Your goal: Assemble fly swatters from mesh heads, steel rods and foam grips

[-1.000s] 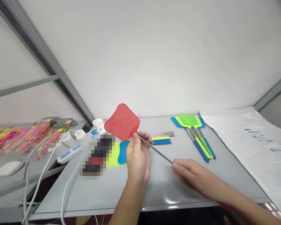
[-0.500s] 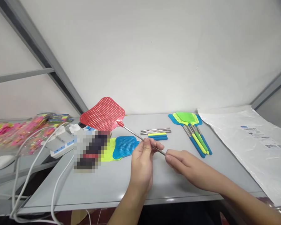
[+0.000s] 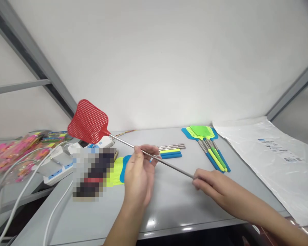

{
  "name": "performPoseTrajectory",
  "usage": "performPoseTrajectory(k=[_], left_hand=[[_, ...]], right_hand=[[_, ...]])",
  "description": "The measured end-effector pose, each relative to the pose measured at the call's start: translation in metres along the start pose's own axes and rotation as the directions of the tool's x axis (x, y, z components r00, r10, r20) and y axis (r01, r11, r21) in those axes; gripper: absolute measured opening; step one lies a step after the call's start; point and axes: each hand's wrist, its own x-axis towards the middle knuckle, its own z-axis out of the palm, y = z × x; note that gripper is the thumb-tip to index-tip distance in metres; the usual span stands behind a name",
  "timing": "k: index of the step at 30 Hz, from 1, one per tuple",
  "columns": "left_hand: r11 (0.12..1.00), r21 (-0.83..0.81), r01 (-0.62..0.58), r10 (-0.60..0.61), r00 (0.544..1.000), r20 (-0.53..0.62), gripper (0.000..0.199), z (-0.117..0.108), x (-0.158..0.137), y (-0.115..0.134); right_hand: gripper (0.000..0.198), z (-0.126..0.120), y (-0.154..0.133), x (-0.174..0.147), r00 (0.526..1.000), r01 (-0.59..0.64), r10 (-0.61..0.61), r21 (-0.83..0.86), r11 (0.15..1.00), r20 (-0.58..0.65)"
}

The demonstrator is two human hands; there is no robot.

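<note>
A red fly swatter with a perforated head and a long metal telescopic rod is held slantwise above the table. My left hand supports the rod near its middle, thumb against it and fingers loosely curled behind. The rod's lower right end is gripped by my right hand; that end is hidden in its fingers. Behind my left hand lie a blue swatter head and a yellow one, partly covered. Metal rods lie beside blue and yellow handle grips.
Several swatters with coloured handles are stacked at the right rear. A white plastic bag covers the table's right side. On the left are a power strip, white cables, a pixelated object and pink packets.
The rod has become longer between the head and my right hand. My hands have moved apart, the left one leftward with looser fingers. The red head has shifted left in view.
</note>
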Motion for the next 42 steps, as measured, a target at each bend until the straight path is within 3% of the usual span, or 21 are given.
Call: performPoseTrajectory(k=[2, 4, 6, 9, 12, 16, 22, 27, 33, 37, 40, 42], left_hand=[[0.991, 0.116, 0.073, -0.083, 0.993, 0.085, 0.026, 0.003, -0.007, -0.013], [0.951, 0.247, 0.187, -0.238, 0.952, 0.193, 0.028, 0.005, -0.014, -0.025], [0.932, 0.287, 0.220, -0.291, 0.928, 0.232, 0.031, 0.006, -0.019, -0.032], [0.957, 0.251, 0.143, -0.193, 0.963, 0.189, 0.034, 0.004, -0.019, -0.030], [0.957, 0.277, 0.090, -0.148, 0.970, 0.195, 0.034, 0.002, -0.017, -0.022], [0.950, 0.311, 0.020, -0.088, 0.974, 0.207, 0.031, 0.002, -0.019, -0.012], [0.977, 0.213, 0.007, -0.027, 0.995, 0.092, 0.031, -0.001, -0.011, 0.003], [0.978, 0.202, 0.045, -0.082, 0.981, 0.178, 0.035, 0.001, -0.010, -0.004], [0.962, 0.222, 0.161, -0.206, 0.959, 0.195, 0.034, 0.024, -0.006, -0.030], [0.984, 0.128, 0.121, -0.137, 0.983, 0.121, 0.028, 0.027, 0.024, -0.005], [1.000, 0.016, -0.007, 0.006, 1.000, 0.024, 0.024, 0.018, 0.050, 0.026], [0.999, 0.012, -0.038, 0.038, 0.999, 0.013, 0.025, 0.013, 0.062, 0.037]], right_hand=[[0.035, 0.001, -0.004, 0.008, 0.999, 0.014, -0.014, 0.014, 1.000, -0.036], [0.033, 0.003, -0.008, 0.016, 0.996, 0.081, -0.079, 0.044, 0.996, -0.042], [0.032, 0.006, -0.010, 0.023, 0.990, 0.132, -0.130, 0.034, 0.991, -0.051], [0.034, 0.011, -0.009, 0.025, 0.993, 0.082, -0.089, -0.094, 0.992, -0.072], [0.036, 0.011, -0.006, 0.020, 0.996, 0.053, -0.066, -0.183, 0.982, -0.063], [0.036, 0.009, -0.003, 0.007, 0.997, 0.061, -0.071, -0.198, 0.978, -0.044], [0.035, 0.010, 0.024, -0.019, 1.000, 0.010, -0.012, -0.166, 0.986, -0.010], [0.033, 0.007, 0.040, -0.029, 0.998, -0.028, 0.021, -0.126, 0.992, -0.052], [0.030, -0.006, 0.008, 0.016, 0.989, 0.014, -0.039, -0.173, 0.985, -0.143], [0.029, -0.012, -0.001, 0.039, 0.980, 0.055, -0.106, -0.285, 0.957, -0.168], [0.033, -0.011, 0.008, 0.034, 0.987, 0.022, -0.067, -0.290, 0.957, -0.147], [0.035, -0.009, 0.019, 0.028, 0.994, -0.012, -0.018, -0.261, 0.965, -0.112]])
